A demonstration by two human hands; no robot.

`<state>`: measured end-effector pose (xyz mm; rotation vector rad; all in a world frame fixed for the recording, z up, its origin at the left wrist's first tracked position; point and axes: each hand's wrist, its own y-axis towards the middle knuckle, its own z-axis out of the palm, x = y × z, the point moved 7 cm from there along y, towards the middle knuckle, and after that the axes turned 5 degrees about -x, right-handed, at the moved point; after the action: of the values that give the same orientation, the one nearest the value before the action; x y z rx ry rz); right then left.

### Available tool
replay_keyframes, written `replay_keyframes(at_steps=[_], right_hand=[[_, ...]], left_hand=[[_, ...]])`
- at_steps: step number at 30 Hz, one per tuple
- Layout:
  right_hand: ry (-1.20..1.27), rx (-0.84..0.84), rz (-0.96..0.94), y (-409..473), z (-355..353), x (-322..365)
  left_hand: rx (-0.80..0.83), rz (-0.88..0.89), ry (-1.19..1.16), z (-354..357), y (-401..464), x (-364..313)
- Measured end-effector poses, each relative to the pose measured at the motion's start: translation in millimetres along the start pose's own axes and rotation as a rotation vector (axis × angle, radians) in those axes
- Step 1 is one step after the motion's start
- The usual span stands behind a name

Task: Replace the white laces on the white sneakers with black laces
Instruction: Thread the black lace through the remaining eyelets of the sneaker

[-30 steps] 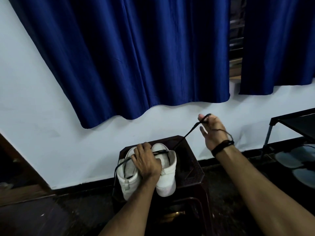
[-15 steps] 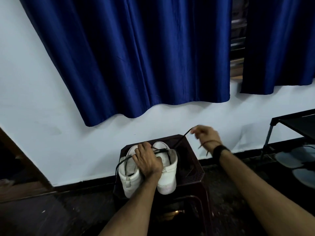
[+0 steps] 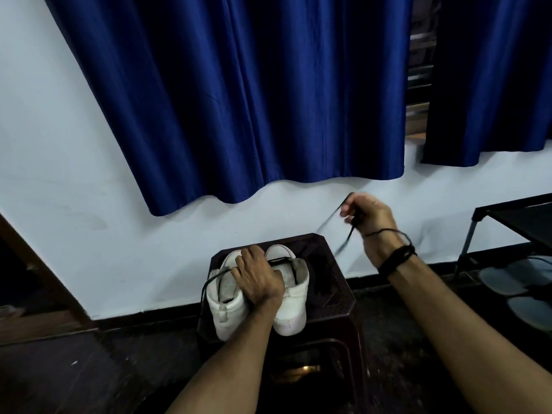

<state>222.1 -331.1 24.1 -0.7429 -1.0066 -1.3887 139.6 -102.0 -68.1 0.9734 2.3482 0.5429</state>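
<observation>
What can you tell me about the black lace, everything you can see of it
The black lace is a thin, flat-looking dark cord. One stretch runs up from the right sneaker to the raised right hand, which pinches it; a loose end hangs blurred below that hand. It crosses the shoe's top beside the left hand, which rests on the pair. Another stretch loops out past the left sneaker and drops down the dark stool's side.

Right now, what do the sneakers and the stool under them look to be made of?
The sneakers: smooth matte white uppers, likely leather or synthetic, with visible stitching. The stool: dark brown, probably moulded plastic, judging by its patterned top and faint sheen.
</observation>
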Motion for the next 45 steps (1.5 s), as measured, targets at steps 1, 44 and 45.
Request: replay_keyframes(at_steps=[1, 44, 45], right_hand=[[0.081, -0.048, -0.035, 2.2, -4.0, 9.0], [-0.671, 0.481, 0.093, -53.3, 87.0, -105.1], [-0.729, 0.39, -0.009, -44.1, 82.1, -103.8]], left_hand=[[0.004, -0.009, 0.006, -1.4, -0.4, -0.9], [0.544, 0.149, -0.665, -50.3, 51.2, -4.7], [0.52, 0.078, -0.667, -46.9, 54.3, 3.1]])
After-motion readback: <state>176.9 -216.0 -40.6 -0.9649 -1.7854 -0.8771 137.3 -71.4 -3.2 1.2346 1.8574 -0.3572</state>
